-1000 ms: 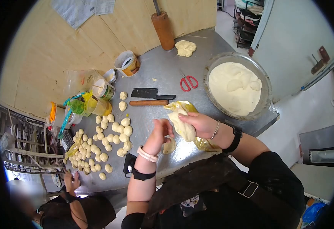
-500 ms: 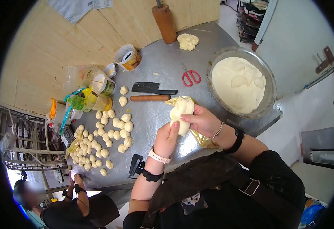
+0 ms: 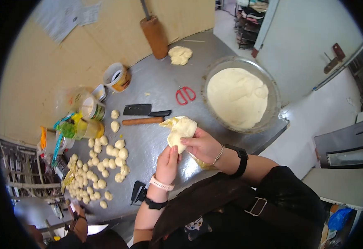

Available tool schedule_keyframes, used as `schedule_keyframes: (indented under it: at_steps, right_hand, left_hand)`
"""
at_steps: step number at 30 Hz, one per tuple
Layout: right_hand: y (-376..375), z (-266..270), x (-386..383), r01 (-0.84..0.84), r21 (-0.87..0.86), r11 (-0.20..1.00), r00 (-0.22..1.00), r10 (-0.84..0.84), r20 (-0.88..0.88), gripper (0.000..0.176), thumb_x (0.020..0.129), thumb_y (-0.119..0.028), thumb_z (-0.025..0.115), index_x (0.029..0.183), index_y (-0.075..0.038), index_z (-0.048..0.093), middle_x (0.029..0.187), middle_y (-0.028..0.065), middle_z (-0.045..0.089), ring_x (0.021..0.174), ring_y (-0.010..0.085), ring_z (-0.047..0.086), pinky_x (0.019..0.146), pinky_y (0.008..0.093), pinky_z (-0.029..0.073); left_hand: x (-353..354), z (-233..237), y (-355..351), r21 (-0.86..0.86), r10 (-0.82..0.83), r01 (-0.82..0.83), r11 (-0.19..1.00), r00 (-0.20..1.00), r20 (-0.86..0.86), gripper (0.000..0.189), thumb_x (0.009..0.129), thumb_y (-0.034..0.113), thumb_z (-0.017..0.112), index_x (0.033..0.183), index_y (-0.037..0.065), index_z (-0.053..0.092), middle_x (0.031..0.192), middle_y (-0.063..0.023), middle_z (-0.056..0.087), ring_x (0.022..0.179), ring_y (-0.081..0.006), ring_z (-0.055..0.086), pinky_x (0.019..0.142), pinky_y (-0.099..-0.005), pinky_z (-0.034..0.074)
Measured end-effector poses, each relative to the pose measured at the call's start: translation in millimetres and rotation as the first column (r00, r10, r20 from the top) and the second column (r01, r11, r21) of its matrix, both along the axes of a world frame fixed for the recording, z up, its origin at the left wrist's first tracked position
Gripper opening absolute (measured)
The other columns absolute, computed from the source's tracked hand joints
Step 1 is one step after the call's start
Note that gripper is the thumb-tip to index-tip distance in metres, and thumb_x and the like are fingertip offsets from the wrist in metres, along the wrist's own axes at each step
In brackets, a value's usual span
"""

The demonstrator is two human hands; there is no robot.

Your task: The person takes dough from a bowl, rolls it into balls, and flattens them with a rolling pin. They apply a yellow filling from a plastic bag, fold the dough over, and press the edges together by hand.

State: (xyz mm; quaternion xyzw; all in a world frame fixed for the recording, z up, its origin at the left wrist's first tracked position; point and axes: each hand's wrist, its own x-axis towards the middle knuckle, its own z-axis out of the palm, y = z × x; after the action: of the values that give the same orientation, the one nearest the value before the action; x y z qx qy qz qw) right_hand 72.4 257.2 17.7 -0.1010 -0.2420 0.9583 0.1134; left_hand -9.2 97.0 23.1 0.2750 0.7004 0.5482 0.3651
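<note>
A soft piece of pale dough is held up between both hands above the metal table. My left hand pinches its lower edge between thumb and fingers. From the right side, my right hand grips it, with the thumb on top and the other fingers mostly hidden behind. Beneath lies a yellowish plastic sheet, partly covered by my hands. Close beyond the dough are a wooden rolling pin and a black cleaver.
Many small dough balls cover the table's left side, near tubs and a cup of yellow liquid. Red-handled scissors, a dough lump and a large flour bowl stand farther off. Another person's hand is lower left.
My view has turned, so the table's things sit farther left. The dough, longer and hanging before, is now bunched up and rounder between my hands, which have come closer together.
</note>
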Motion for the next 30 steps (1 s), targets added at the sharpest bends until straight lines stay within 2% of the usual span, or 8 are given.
schedule_keyframes:
  at_steps: [2, 5, 7, 10, 13, 20, 25, 30]
  right_hand:
    - [35.9, -0.7, -1.3, 0.062, 0.103, 0.993, 0.994, -0.070, 0.078, 0.044, 0.089, 0.004, 0.054, 0.131, -0.005, 0.045, 0.124, 0.0080, 0.056, 0.117, 0.0188, 0.055, 0.101, 0.0345, 0.045]
    - [126.5, -5.3, -4.8, 0.204, 0.928, 0.311, 0.727, -0.683, 0.069, 0.031, 0.083, 0.002, 0.057, 0.113, -0.001, 0.055, 0.113, 0.0117, 0.058, 0.103, 0.0216, 0.057, 0.089, 0.0350, 0.048]
    - [193.3, -36.6, 0.9, -0.077, 0.937, -0.340, 0.537, -0.806, -0.249, 0.029, 0.076, 0.003, 0.057, 0.105, 0.004, 0.058, 0.116, 0.0204, 0.057, 0.106, 0.0365, 0.056, 0.092, 0.0393, 0.046]
    - [252.5, -106.8, 4.0, -0.287, 0.894, -0.346, 0.875, -0.473, 0.097, 0.039, 0.078, -0.001, 0.057, 0.117, 0.002, 0.057, 0.121, 0.0223, 0.054, 0.113, 0.0367, 0.053, 0.096, 0.0394, 0.044]
    - [266.6, -111.2, -17.1, -0.480, 0.861, -0.166, 0.681, -0.690, 0.247, 0.049, 0.080, -0.012, 0.061, 0.126, 0.000, 0.054, 0.124, 0.0230, 0.053, 0.116, 0.0372, 0.051, 0.100, 0.0394, 0.042]
    - [262.7, -82.2, -20.9, -0.693, 0.719, -0.045, 0.698, -0.290, 0.655, 0.058, 0.072, -0.032, 0.074, 0.121, -0.004, 0.057, 0.122, 0.0202, 0.057, 0.112, 0.0338, 0.055, 0.098, 0.0381, 0.043]
    - [285.1, -51.6, 12.7, -0.401, 0.891, -0.214, 0.781, -0.588, 0.210, 0.051, 0.074, -0.032, 0.074, 0.114, -0.004, 0.061, 0.111, 0.0176, 0.063, 0.106, 0.0285, 0.059, 0.093, 0.0360, 0.046]
    - [238.0, -35.8, 34.3, -0.180, 0.950, 0.256, 0.599, -0.737, 0.312, 0.040, 0.082, -0.023, 0.068, 0.116, -0.004, 0.060, 0.113, 0.0176, 0.062, 0.107, 0.0280, 0.058, 0.095, 0.0362, 0.045]
  left_hand:
    - [4.8, -0.3, -3.3, 0.100, -0.041, 0.019, 0.995, 0.974, 0.222, 0.048, 0.101, 0.041, 0.041, 0.133, 0.005, 0.042, 0.101, -0.0073, 0.057, 0.078, -0.0113, 0.055, 0.064, -0.0222, 0.044]
    - [-8.6, -28.2, -38.0, -0.098, -0.062, 0.085, 0.991, 0.974, 0.218, 0.059, 0.100, 0.043, 0.044, 0.144, 0.008, 0.029, 0.117, -0.0091, 0.056, 0.089, -0.0145, 0.058, 0.073, -0.0253, 0.046]
    - [-7.3, -36.2, -54.2, -0.200, -0.043, 0.079, 0.977, 0.983, 0.177, 0.050, 0.101, 0.039, 0.044, 0.137, 0.005, 0.042, 0.113, -0.0062, 0.060, 0.089, -0.0126, 0.059, 0.074, -0.0252, 0.046]
    - [-3.9, -56.6, -75.4, -0.277, -0.048, 0.102, 0.955, 0.980, 0.195, 0.042, 0.101, 0.034, 0.046, 0.129, 0.004, 0.050, 0.107, -0.0038, 0.063, 0.088, -0.0108, 0.059, 0.074, -0.0245, 0.045]
    - [1.0, -54.7, -74.8, -0.265, -0.018, 0.075, 0.961, 0.977, 0.211, 0.036, 0.101, 0.029, 0.048, 0.125, 0.003, 0.053, 0.104, -0.0033, 0.065, 0.087, -0.0106, 0.059, 0.075, -0.0247, 0.045]
    - [-12.8, -60.6, -100.2, -0.257, 0.122, -0.072, 0.964, 0.976, 0.182, 0.031, 0.099, 0.021, 0.052, 0.120, -0.002, 0.055, 0.101, -0.0076, 0.065, 0.089, -0.0117, 0.059, 0.084, -0.0264, 0.047]
    - [-25.0, -131.5, -118.1, -0.285, -0.052, -0.248, 0.926, 0.663, -0.747, 0.053, 0.079, 0.025, 0.075, 0.119, -0.002, 0.053, 0.099, -0.0172, 0.063, 0.085, -0.0314, 0.063, 0.083, -0.0373, 0.050]
    - [-18.1, -144.5, -83.5, -0.608, 0.001, -0.162, 0.777, 0.967, -0.256, 0.053, 0.076, 0.028, 0.077, 0.114, -0.003, 0.057, 0.095, -0.0188, 0.064, 0.085, -0.0334, 0.063, 0.080, -0.0409, 0.051]
